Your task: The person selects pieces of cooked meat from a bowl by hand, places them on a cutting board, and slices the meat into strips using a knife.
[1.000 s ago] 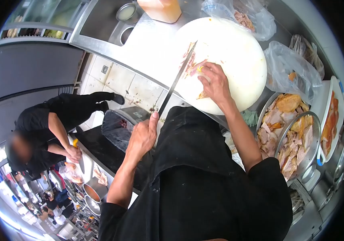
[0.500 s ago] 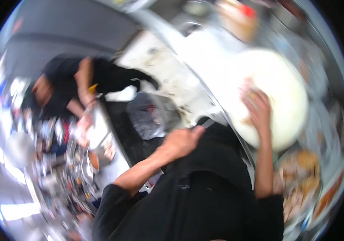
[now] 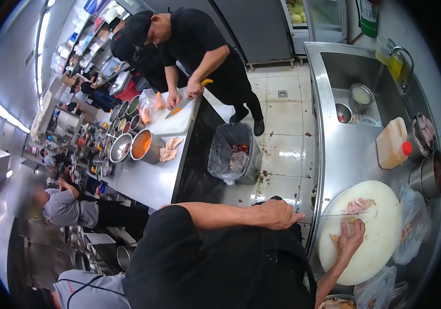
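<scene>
The thin blade of a knife (image 3: 333, 215) reaches over the round white cutting board (image 3: 380, 252); its handle is inside my left hand (image 3: 280, 214), wrapped around it at the board's near side. Pale pink sliced meat (image 3: 358, 206) lies just beyond the blade. On the other side of the blade, the curled fingers of my right hand (image 3: 352, 234) press on meat that they largely cover. A yellow band shows at one finger. A brownish piece (image 3: 335, 239) sits beside this hand.
A jug with a red cap (image 3: 393, 144) stands on the steel counter (image 3: 344, 159), near a sink (image 3: 333, 72) and metal pots (image 3: 429, 175). A lined bin (image 3: 236, 154) is on the floor. Across it, a co-worker (image 3: 205, 46) holds a knife (image 3: 179, 108) over another board. Plastic bags (image 3: 413, 226) flank my board.
The view has swung, bringing the sink, co-worker and kitchen further into sight. My left hand has brought the knife back over the board, between the sliced meat and my right hand, which stays on the board.
</scene>
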`<state>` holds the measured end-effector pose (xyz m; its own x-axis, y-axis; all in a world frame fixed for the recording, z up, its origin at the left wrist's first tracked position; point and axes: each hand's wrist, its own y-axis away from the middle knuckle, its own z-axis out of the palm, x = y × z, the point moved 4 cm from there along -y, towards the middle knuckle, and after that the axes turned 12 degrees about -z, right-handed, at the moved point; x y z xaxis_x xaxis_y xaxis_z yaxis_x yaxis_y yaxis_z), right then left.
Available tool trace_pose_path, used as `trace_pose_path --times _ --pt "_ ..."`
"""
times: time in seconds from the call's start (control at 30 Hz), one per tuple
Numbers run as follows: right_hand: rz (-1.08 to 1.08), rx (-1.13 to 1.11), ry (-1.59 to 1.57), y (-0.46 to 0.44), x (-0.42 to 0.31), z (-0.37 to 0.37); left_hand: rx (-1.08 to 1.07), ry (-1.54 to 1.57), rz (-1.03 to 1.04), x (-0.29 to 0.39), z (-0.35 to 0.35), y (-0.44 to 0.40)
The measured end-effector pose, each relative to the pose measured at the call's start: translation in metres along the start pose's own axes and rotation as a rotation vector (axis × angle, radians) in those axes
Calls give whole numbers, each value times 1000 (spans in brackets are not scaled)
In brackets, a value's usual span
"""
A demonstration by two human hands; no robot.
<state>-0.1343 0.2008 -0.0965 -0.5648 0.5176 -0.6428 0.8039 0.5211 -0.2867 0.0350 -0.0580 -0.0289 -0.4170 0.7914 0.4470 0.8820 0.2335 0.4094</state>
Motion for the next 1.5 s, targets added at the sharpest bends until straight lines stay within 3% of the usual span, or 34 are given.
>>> trace_pose_path --times 0.13,0.17,0.27,0.33,0.47,0.57,0.93,1.03,1.27,1.4,1.5 --pt "1 75 -36 -4 -11 0 -40 -30 -37 11 -15 1" --pt "11 111 -50 -1 -10 1 -151 51 -142 12 -18 -2" --pt "20 189 -71 8 -1 8 -179 -29 -189 19 -26 -5" --pt "13 176 23 14 15 20 -316 -43 -298 32 -41 -5" --pt "76 317 -27 8 -9 15 -250 -84 -277 42 -45 -9" --pt "-19 375 10 5 -21 6 -241 -117 -272 36 -35 -12" --pt "0 392 -51 7 -20 2 -238 -221 -236 39 -48 0" --pt "19 397 -85 7 -18 3 -277 -324 -310 37 -57 8" --pt "68 397 -166 9 -16 3 -239 -301 -39 35 -10 -42" --pt "230 492 -296 28 -15 -16 -228 -166 -227 67 -46 -41" --pt "201 425 -118 55 -30 -35 -241 -159 -238 62 -53 -21"
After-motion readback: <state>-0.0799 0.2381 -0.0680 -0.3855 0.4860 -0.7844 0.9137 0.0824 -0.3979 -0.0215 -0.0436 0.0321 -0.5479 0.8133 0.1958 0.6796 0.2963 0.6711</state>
